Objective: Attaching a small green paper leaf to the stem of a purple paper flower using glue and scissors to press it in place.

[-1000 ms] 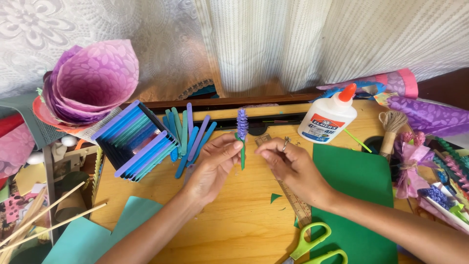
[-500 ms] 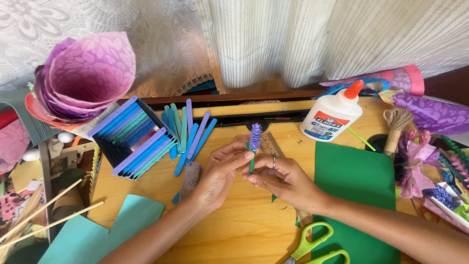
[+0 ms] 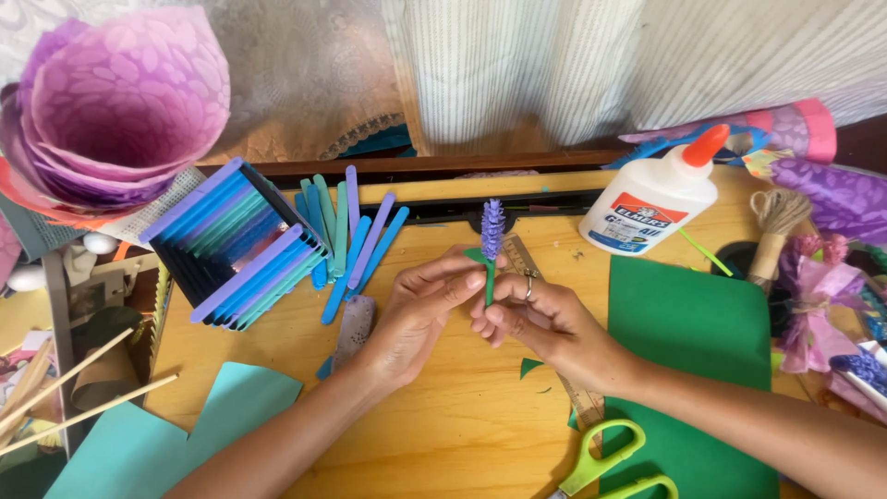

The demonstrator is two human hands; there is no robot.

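A wooden table (image 3: 443,434) fills the middle and lower part of the frame. At the upper left, a large cone of purple patterned paper (image 3: 120,102) is seen, with further purple sheets nested inside it. A sheet of green paper (image 3: 688,323) is laid at the right of the frame, and a sheet of light blue paper (image 3: 148,439) at the lower left.

Left of centre, a box built from craft sticks (image 3: 236,245) is tipped on its side with its opening turned toward the upper left; what it holds cannot be told. Loose blue and green craft sticks (image 3: 351,236) are fanned out just beside it. A white glue bottle (image 3: 651,199) with an orange cap lies tilted at the upper right. Green-handled scissors (image 3: 614,462) are placed at the bottom edge, right of centre, and a spool of twine (image 3: 771,231) stands near the right edge.

In the centre, a small paper flower (image 3: 492,242), with a purple head and a green stem, is held upright above the table. The left hand (image 3: 416,314) is closed narrowly, its fingertips pinched at the stem. The right hand (image 3: 540,319) is likewise curled, the stem gripped between its thumb and fingers.
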